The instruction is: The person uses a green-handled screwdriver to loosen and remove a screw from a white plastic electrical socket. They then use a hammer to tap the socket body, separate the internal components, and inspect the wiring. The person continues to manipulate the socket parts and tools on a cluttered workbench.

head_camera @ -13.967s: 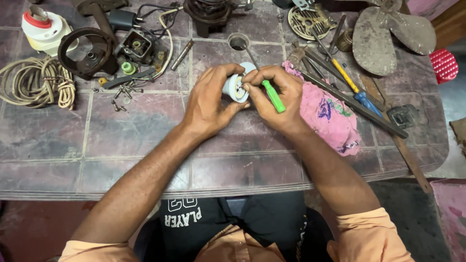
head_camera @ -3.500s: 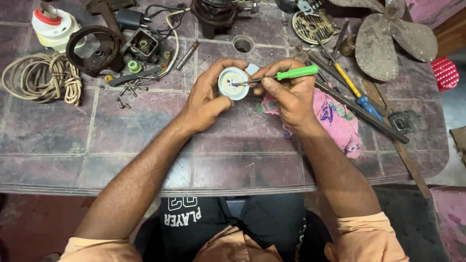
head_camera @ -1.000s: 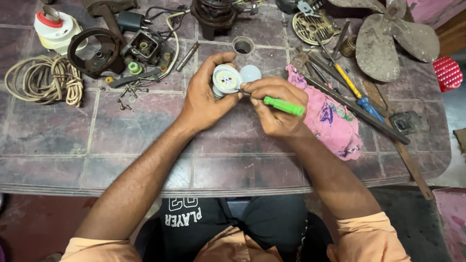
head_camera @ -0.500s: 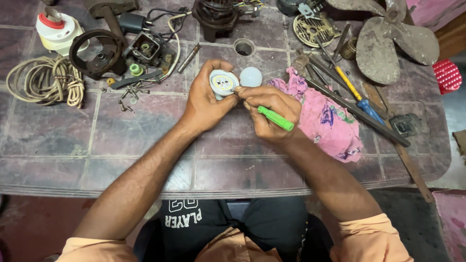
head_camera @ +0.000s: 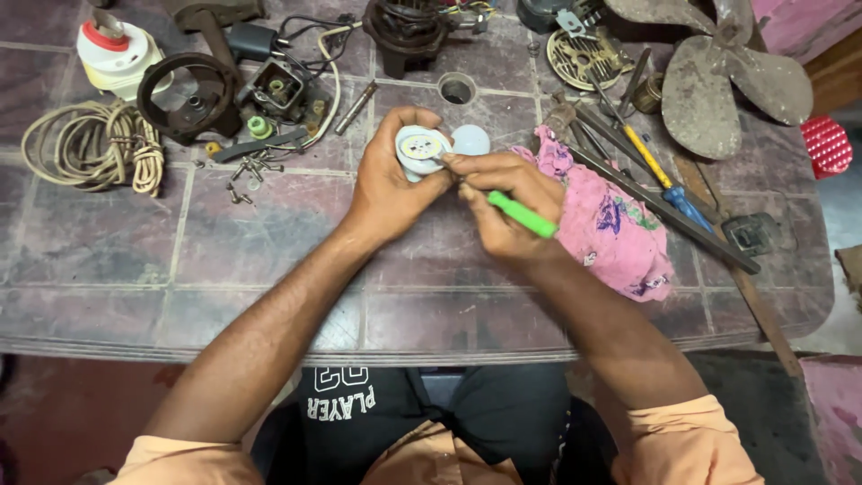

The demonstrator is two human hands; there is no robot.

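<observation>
Above desk (head_camera: 269,260) centre: left hand (head_camera: 388,184) cups small round white fitting (head_camera: 420,148), open face turned up toward camera, fingers wrapped round rim, grip closed on it. Right hand (head_camera: 505,205) pinches green-handled screwdriver (head_camera: 519,214), grip closed on handle. Screwdriver long axis runs diagonal: tip up-left, meeting fitting face; handle end down-right. White round cap (head_camera: 470,139) lies just beside fitting. Pink cloth (head_camera: 615,235) under right wrist. Loose screws (head_camera: 244,171) left of hands.
</observation>
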